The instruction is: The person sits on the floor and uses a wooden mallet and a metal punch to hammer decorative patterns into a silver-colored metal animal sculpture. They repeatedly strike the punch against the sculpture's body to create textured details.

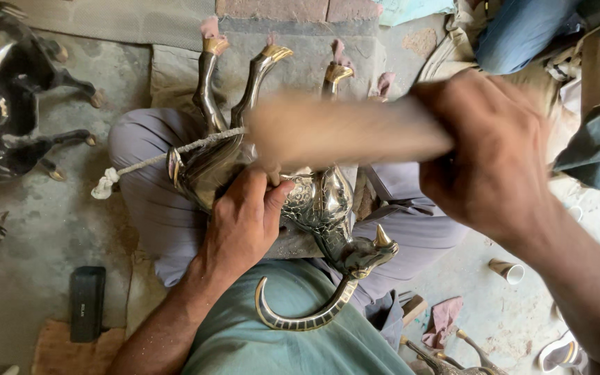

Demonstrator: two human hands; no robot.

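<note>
A shiny metal bull figurine [321,201] lies upside down across my lap, its legs with golden hooves pointing away and its curved horn toward my belly. My left hand [244,222] presses on its body and pinches a small tool against the engraved metal. My right hand [487,153] grips a wooden mallet [335,128], blurred by motion, above the figurine. A cord [154,160] runs from the figurine's rear to the left.
More polished metal animal figurines [8,104] stand on the concrete floor at the left. A black block [86,302] lies at lower left. A small cup [508,269] and a pink rag [442,319] are on the right. Another person's blue-clad leg [522,28] is at top right.
</note>
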